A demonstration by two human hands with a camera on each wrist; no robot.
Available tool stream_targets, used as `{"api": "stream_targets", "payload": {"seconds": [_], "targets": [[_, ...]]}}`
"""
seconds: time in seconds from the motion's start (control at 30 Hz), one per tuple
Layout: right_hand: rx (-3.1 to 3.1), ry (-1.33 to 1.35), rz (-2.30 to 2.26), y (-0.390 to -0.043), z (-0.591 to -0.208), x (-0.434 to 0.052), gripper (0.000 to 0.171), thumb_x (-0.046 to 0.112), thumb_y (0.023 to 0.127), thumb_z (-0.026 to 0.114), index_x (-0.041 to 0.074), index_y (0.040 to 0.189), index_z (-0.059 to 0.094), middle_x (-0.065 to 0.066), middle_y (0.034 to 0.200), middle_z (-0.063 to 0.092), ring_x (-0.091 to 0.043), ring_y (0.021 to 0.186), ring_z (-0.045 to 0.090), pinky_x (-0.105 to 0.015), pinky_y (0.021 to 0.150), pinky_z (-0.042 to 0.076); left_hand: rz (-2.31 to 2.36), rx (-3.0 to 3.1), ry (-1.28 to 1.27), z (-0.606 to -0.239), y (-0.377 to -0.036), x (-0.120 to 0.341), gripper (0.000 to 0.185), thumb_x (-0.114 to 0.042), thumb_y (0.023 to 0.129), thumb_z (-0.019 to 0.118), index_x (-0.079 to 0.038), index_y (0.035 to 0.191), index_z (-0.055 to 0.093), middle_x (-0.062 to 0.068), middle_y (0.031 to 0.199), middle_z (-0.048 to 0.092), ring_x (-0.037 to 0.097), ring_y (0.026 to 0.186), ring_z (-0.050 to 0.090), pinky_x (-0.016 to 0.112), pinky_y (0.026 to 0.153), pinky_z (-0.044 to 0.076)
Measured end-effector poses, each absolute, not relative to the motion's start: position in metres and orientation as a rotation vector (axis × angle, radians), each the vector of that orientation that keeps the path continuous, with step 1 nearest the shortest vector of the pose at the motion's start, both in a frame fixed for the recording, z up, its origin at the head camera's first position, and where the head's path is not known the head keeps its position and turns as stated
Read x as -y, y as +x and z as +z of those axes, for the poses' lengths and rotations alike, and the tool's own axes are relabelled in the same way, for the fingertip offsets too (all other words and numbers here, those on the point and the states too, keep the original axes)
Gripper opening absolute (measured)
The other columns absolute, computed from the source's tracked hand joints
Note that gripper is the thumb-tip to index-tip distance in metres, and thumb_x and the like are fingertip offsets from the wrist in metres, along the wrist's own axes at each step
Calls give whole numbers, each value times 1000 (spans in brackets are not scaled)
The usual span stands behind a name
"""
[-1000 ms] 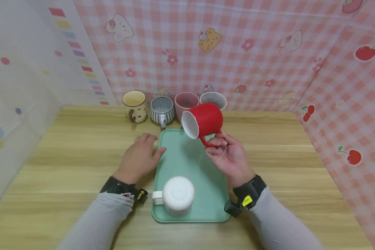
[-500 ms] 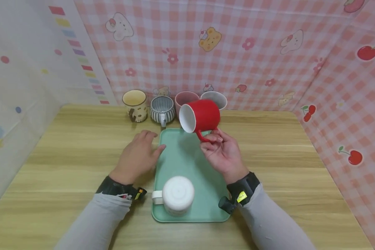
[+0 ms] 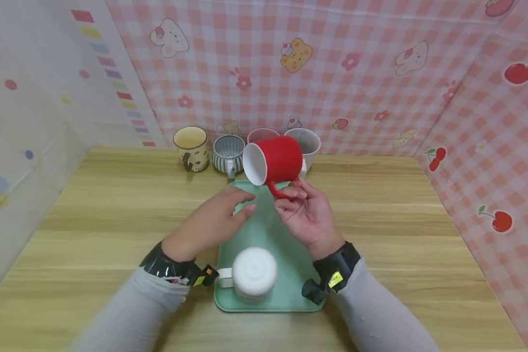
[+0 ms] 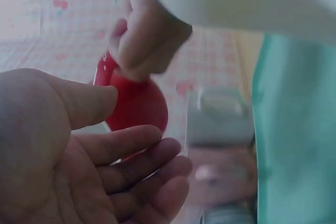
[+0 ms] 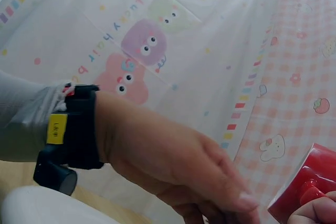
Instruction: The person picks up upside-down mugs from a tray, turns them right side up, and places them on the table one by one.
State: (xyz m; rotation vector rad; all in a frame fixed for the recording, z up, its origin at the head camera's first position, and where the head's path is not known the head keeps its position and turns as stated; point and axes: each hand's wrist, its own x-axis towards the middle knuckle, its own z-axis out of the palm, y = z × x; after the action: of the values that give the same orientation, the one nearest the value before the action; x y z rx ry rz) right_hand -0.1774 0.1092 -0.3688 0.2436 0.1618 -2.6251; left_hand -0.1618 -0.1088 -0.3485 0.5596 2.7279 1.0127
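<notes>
The right hand (image 3: pixel 305 215) pinches the red mug (image 3: pixel 273 160) by its handle, tipped sideways above the green tray's (image 3: pixel 297 288) far end. The left hand (image 3: pixel 211 222) hovers just beside it, fingers relaxed, seemingly not touching.

left hand (image 5: pixel 173 166) mid-frame, black wristband (image 5: pixel 79 129); red mug (image 5: pixel 304 187) lower right; right fingers (image 5: pixel 315 211) on handle

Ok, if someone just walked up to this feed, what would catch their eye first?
The red mug, tipped on its side in the air above the far end of the green tray, with the right hand pinching its handle. Next, the left hand reaching open towards it, and the white mug upside down at the tray's near end. Four more mugs line the pink checked back wall.
</notes>
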Motion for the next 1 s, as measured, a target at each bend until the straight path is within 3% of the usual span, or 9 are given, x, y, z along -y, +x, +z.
{"api": "stream_targets", "payload": {"seconds": [0.17, 0.27, 0.37, 0.53, 0.63, 1.0], "targets": [[-183, 198, -2615, -173, -366, -106, 25, 33, 110, 50, 14, 95, 49, -1, 70, 53, -11, 65, 50, -22, 64, 41, 1312, -2447, 409, -338, -165, 98, 43, -37, 107, 56, -13, 143, 61, 7, 141, 63, 29, 129, 60, 55, 109, 50], [-194, 192, -2619, -171, -364, -104, 25, 34, 110, 49, 14, 94, 49, -1, 70, 53, -10, 65, 49, -21, 64, 41, 1564, -2233, 311, -336, -166, 92, 42, -31, 108, 56, -8, 141, 61, 10, 137, 65, 28, 124, 63, 54, 111, 49], [-198, 188, -2624, -170, -364, -103, 25, 35, 110, 50, 14, 96, 50, 0, 71, 53, -10, 66, 48, -21, 65, 42, 1856, -1946, 203, -339, -166, 86, 38, -20, 109, 54, 2, 139, 59, 7, 128, 68, 21, 116, 64, 44, 111, 50], [-294, 84, -2610, -170, -364, -105, 21, 34, 109, 52, 14, 101, 52, 0, 76, 56, -9, 72, 54, -21, 69, 47, 2186, -1566, 18, -343, -166, 79, 19, -9, 107, 56, -6, 113, 73, -5, 102, 68, 14, 95, 58, 25, 94, 51], [-397, -15, -2581, -169, -362, -106, 23, 33, 110, 49, 13, 102, 56, 1, 79, 61, -10, 78, 59, -21, 71, 49, 2271, -1475, -24, -343, -165, 78, 21, -7, 106, 57, -15, 100, 76, -6, 98, 68, 14, 93, 58, 20, 88, 51], [-1007, -82, -2518, -163, -357, -113, 24, 32, 110, 50, 13, 116, 63, 3, 94, 68, -10, 89, 62, -20, 79, 55, 2338, -1518, 55, -332, -162, 74, 16, -7, 107, 54, -9, 113, 68, -5, 101, 69, 13, 102, 60, 21, 93, 54]]}}
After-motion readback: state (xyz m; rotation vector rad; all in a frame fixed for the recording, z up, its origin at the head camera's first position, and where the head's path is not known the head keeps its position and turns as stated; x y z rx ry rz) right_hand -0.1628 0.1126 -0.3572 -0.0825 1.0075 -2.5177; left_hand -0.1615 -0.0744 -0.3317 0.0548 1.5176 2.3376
